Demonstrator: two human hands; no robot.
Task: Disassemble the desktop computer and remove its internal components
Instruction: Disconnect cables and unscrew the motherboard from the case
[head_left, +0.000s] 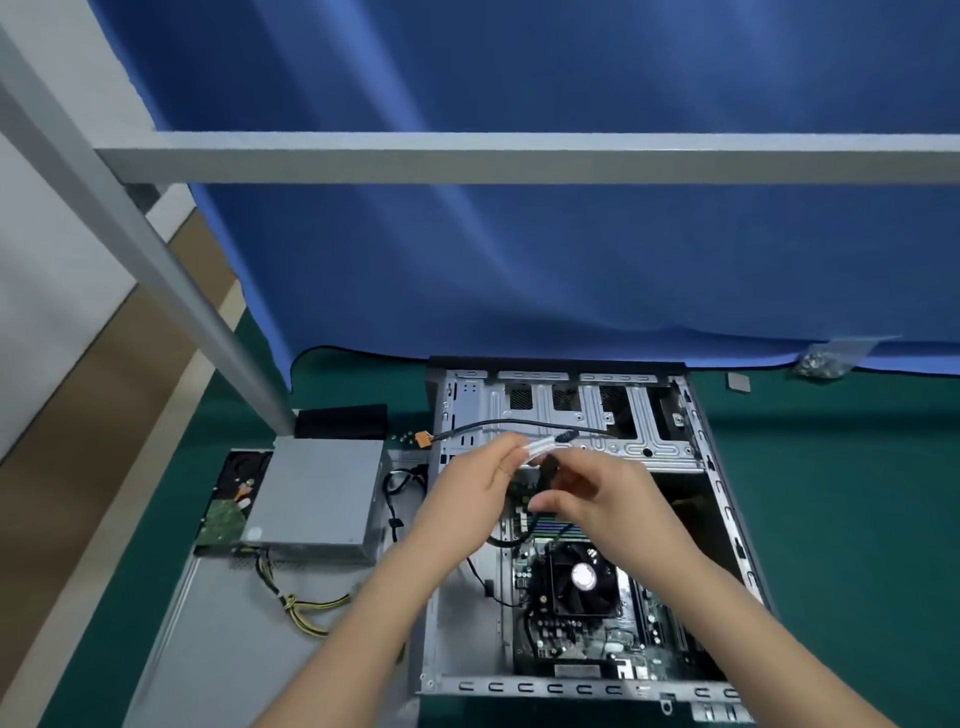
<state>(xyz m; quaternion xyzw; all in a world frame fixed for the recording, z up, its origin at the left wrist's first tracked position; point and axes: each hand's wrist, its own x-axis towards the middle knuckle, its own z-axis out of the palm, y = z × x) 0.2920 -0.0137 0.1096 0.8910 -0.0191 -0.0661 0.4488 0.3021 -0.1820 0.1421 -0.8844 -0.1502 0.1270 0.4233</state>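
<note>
Head view: a blue curtain (571, 260) fills the upper half of the frame, crossed by a grey frame bar (519, 156), and below it spreads a green mat (857, 519). Lower centre on the mat lies the open computer case (696, 467), side panel off, with its drive bays toward the curtain and the motherboard (597, 644) in its near half, a black CPU fan (584, 577) on top. Left of the case, a grey power supply (317, 499) sits on a flat metal panel (234, 649), partly covering a hard drive (231, 499); yellow and black wires (301, 603) trail from it toward the bottom of the frame. Both hands meet above the middle of the case, over the motherboard's far edge. The left hand (472, 493) pinches a white connector (540, 448); the right hand (597, 493) curls round a black plug (548, 462) touching it. A black cable (519, 423) arcs from these past the drive bays to an orange plug (423, 441) hanging at the case's left wall. A small bag of screws (823, 361) lies at the right edge, near the curtain.
</note>
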